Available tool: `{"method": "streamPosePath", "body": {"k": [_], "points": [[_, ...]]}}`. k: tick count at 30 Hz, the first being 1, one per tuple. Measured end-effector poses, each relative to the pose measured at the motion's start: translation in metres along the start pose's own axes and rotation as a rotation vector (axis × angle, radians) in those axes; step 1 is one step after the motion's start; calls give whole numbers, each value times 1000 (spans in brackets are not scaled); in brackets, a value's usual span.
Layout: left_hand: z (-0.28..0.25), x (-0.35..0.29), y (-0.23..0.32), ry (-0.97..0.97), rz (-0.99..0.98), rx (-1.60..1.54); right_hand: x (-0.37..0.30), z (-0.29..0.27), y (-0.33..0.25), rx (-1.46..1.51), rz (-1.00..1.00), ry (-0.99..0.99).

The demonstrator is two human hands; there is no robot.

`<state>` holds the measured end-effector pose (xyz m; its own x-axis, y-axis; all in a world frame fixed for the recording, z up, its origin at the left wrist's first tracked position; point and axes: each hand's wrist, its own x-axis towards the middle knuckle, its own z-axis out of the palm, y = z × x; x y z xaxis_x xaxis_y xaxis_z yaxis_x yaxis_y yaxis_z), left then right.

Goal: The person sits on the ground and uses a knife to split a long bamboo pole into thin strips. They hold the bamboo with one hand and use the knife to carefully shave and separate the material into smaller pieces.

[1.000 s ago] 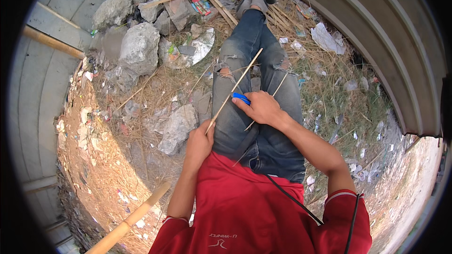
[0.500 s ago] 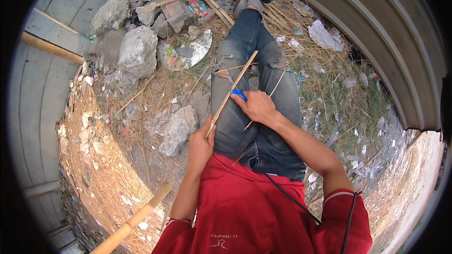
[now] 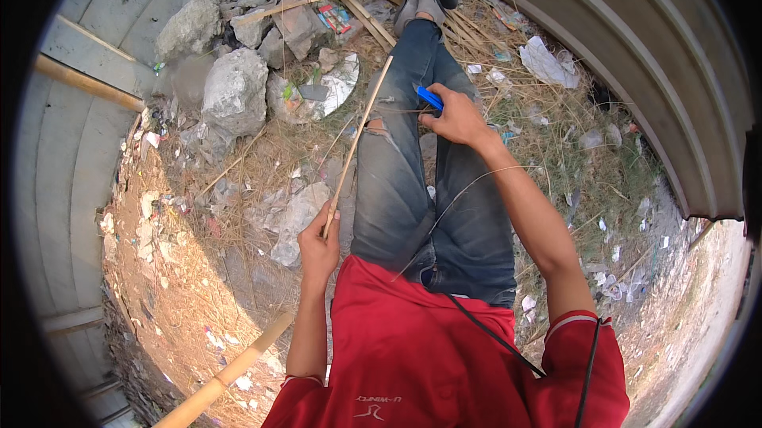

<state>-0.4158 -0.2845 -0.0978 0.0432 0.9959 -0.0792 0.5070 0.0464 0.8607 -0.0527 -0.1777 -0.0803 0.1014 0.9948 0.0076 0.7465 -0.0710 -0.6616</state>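
Note:
Fingers closed round its lower end, my left hand (image 3: 320,247) holds a thin bamboo strip (image 3: 355,152) that slants up and away beside my left thigh. Above my other knee, my right hand (image 3: 458,117) grips a blue-handled cutter (image 3: 430,98); its blade cannot be made out. The cutter and the strip are apart. A long thin curled shaving (image 3: 468,187) arches from my lap across my right forearm.
Bamboo strips (image 3: 349,1) lie piled round my feet. Grey rocks (image 3: 236,88) and a broken pale slab (image 3: 337,86) are at left. A bamboo pole (image 3: 226,376) lies lower left. Corrugated metal sheeting (image 3: 603,39) stands at right, a panelled wall (image 3: 59,182) at left.
My right hand with the cutter has moved forward and off the strip. The left hand has shifted slightly left, tilting the strip more upright. The thin shaving now arches over my right forearm.

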Motion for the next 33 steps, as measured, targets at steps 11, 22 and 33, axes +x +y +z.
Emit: {"method": "streamPosePath", "body": {"k": [11, 22, 33], "points": [[-9, 6, 1, 43, 0, -67, 55, -31, 62, 616, 206, 545], [6, 10, 2, -72, 18, -104, -22, -137, 217, -146, 767, 590], [33, 19, 25, -307, -42, 174, -73, -2, -31, 126, 41, 197]]}}
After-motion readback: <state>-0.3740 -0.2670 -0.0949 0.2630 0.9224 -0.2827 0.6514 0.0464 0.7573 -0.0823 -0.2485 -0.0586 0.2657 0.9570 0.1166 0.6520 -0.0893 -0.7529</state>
